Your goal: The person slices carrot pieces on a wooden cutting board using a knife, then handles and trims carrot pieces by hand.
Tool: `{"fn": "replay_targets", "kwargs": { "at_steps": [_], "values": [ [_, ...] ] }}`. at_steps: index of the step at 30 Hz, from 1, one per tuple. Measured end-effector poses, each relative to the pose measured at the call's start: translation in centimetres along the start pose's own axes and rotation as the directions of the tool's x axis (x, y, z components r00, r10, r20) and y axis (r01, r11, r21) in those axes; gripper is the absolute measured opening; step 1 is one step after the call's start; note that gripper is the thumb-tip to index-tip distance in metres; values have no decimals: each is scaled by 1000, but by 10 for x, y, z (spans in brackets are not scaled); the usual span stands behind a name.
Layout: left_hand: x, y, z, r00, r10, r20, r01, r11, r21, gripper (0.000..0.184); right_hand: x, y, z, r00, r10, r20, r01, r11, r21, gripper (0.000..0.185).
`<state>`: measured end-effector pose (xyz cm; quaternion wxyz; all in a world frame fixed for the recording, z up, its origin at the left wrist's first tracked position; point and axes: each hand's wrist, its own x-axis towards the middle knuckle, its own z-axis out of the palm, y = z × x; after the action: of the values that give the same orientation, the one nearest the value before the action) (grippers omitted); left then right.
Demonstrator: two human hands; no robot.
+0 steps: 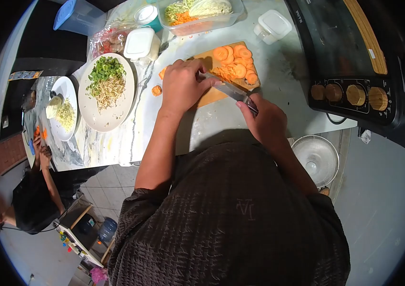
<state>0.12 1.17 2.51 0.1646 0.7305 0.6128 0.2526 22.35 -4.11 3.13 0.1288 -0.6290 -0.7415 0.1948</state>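
A wooden cutting board (212,97) lies on the marble table, with round carrot slices (233,56) at its upper right and thin carrot strips (226,72) beside them. My right hand (265,117) is closed round the dark handle of a knife (231,90), whose blade points up and left over the board. My left hand (183,83) is over the board's left part, its fingertips at the blade near the tip. Whatever lies beneath its fingers is hidden. A carrot end piece (156,90) rests on the table left of my left wrist.
Left stand an oval plate (128,114) of greens and sprouts and a smaller plate (67,135). A vegetable container (202,28) and lidded tubs (139,44) are behind. An oven (350,90) stands right, a metal strainer (315,162) below. Another person (35,195) works far left.
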Motion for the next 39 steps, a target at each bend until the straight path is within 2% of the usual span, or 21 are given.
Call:
{"fn": "replay_targets", "kwargs": {
  "at_steps": [3, 10, 12, 19, 22, 24, 25, 27, 29, 30, 32, 35, 37, 39],
  "values": [
    [3, 4, 2, 1000, 2, 20, -3, 998, 68, 35, -3, 3, 2, 1000, -20, -7, 19, 1000, -10, 34],
    [8, -5, 11, 998, 18, -59, -14, 997, 77, 35, -4, 0, -1, 1000, -4, 24, 4, 1000, 6, 35],
    [8, -8, 7, 995, -8, -96, 10, 1000, 20, 33, -4, 1, -2, 999, 10, 36, -9, 1000, -14, 36],
    [4, -13, 1, 1000, -9, -8, 9, 1000, 6, 31, -6, 1, -1, 999, 8, 47, -7, 1000, -27, 35],
    [5, -13, 5, 998, 15, -62, -11, 998, 60, 26, -7, 1, -1, 999, 0, 41, 0, 1000, 6, 35],
    [4, -13, 5, 974, -15, -225, 14, 1000, -9, 20, -8, 5, 2, 999, 0, 38, -1, 999, 36, 35],
    [4, -14, 3, 974, -13, -226, 10, 1000, -10, 20, -8, 7, 5, 999, 1, 45, -5, 995, 99, 36],
    [0, -20, -5, 962, -100, -253, 80, 993, -87, 17, -9, 9, 6, 999, 2, 49, -9, 987, 163, 37],
    [-6, -31, -12, 962, -118, -245, 105, 992, -65, 15, -11, 10, 6, 991, 27, 129, -66, 950, 306, 38],
    [-9, -36, -15, 958, -158, -241, 145, 987, -69, 14, -11, 9, 5, 991, 26, 128, -65, 950, 307, 38],
    [-13, -45, -22, 950, -262, -168, 254, 965, -68, 15, -13, 5, 1, 970, 90, 227, -175, 904, 390, 36],
    [-18, -50, -29, 930, -355, -101, 349, 934, -74, 17, -11, 7, 3, 965, 96, 244, -186, 906, 379, 40],
    [-20, -57, -26, 934, -323, -150, 326, 945, -5, 20, -10, 10, 8, 967, 105, 231, -186, 913, 364, 41],
    [-23, -60, -23, 916, -383, -119, 391, 919, 53, 22, -10, 13, 11, 968, 116, 222, -190, 917, 350, 42]
  ]
}}
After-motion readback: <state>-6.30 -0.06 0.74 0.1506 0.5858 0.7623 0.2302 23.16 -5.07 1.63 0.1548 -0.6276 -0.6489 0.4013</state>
